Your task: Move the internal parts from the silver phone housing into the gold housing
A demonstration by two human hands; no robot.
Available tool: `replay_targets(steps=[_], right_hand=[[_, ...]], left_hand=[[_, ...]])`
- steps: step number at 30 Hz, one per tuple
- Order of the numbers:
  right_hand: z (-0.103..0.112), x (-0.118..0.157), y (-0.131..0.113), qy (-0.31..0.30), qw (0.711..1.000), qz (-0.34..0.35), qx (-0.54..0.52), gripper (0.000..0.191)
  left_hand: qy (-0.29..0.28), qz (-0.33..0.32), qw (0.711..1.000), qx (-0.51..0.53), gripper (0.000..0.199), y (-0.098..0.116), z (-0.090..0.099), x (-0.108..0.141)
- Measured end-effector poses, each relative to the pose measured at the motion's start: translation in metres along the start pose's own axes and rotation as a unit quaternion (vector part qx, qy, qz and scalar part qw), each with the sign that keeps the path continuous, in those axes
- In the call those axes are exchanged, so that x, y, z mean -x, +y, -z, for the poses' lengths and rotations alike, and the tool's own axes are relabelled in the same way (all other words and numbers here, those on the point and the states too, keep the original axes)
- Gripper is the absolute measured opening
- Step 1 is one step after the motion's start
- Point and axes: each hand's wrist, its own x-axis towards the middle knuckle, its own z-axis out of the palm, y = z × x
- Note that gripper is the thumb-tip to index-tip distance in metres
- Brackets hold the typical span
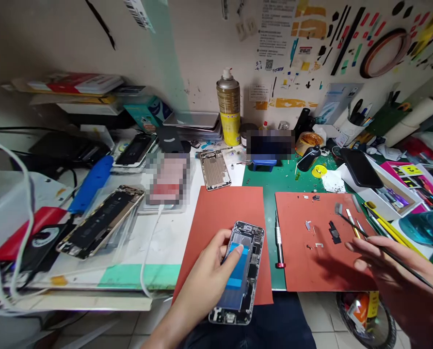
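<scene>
My left hand (209,271) grips an opened phone (254,259) by its left side, the thumb lying over a blue strip on its silver panel. The phone sits tilted above the near edge of an orange mat (223,203). At the right, my right hand (412,276) holds a slim black brush (354,224) between its fingers, tip pointing up and left. Beneath the brush is a second orange mat (296,271) with a small black part (334,232) and several tiny metal pieces. A screwdriver (279,242) with a red end lies along that mat's left edge.
Another opened phone (103,220) lies at the left near a white cable (147,257). A bare phone housing (215,169) and a yellow spray can (229,109) are behind the mats. A white box (401,208) bears a black phone (361,167). A bin (391,317) stands below.
</scene>
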Motion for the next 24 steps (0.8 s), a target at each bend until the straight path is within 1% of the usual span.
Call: replay_targets(steps=[2, 4, 6, 7, 9, 11, 12, 13, 14, 16, 18, 22, 24], right_hand=[[-0.009, 0.008, 0.000, -0.009, 0.998, -0.030, -0.047, 0.028], [-0.021, 0.013, -0.002, -0.021, 0.997, -0.014, -0.078, 0.021], [-0.037, 0.015, -0.007, -0.055, 0.994, 0.010, -0.096, 0.014], [-0.047, 0.014, -0.010, -0.071, 0.992, 0.016, -0.101, 0.012], [-0.066, 0.013, -0.017, -0.089, 0.990, 0.013, -0.108, 0.012], [-0.084, 0.012, -0.021, -0.099, 0.989, -0.007, -0.114, 0.015], [-0.092, 0.012, -0.022, -0.109, 0.987, -0.020, -0.116, 0.014], [-0.098, 0.013, -0.021, -0.121, 0.985, -0.035, -0.118, 0.013], [-0.103, 0.015, -0.020, -0.138, 0.982, -0.051, -0.120, 0.014], [-0.110, 0.019, -0.015, -0.169, 0.975, -0.085, -0.119, 0.017], [-0.114, 0.024, -0.009, -0.184, 0.971, -0.111, -0.105, 0.019], [-0.121, 0.028, -0.002, -0.191, 0.971, -0.124, -0.080, 0.022], [-0.125, 0.028, -0.001, -0.195, 0.970, -0.121, -0.083, 0.023]], left_hand=[[-0.009, 0.035, 0.994, 0.107, 0.048, -0.001, 0.000, 0.004], [-0.010, 0.091, 0.974, 0.205, 0.059, -0.003, -0.001, 0.011], [-0.027, 0.139, 0.949, 0.281, 0.067, -0.007, -0.003, 0.019], [-0.050, 0.155, 0.938, 0.307, 0.068, -0.010, -0.004, 0.023], [-0.118, 0.185, 0.914, 0.342, 0.067, -0.016, -0.008, 0.031], [-0.186, 0.218, 0.885, 0.366, 0.074, -0.021, -0.012, 0.037], [-0.207, 0.228, 0.874, 0.375, 0.080, -0.022, -0.014, 0.040], [-0.215, 0.228, 0.868, 0.385, 0.085, -0.023, -0.017, 0.042], [-0.216, 0.222, 0.866, 0.392, 0.086, -0.023, -0.020, 0.043], [-0.206, 0.206, 0.871, 0.395, 0.081, -0.023, -0.024, 0.044], [-0.204, 0.200, 0.875, 0.390, 0.077, -0.025, -0.027, 0.045], [-0.226, 0.190, 0.883, 0.365, 0.080, -0.033, -0.027, 0.044], [-0.225, 0.183, 0.890, 0.352, 0.081, -0.039, -0.025, 0.043]])
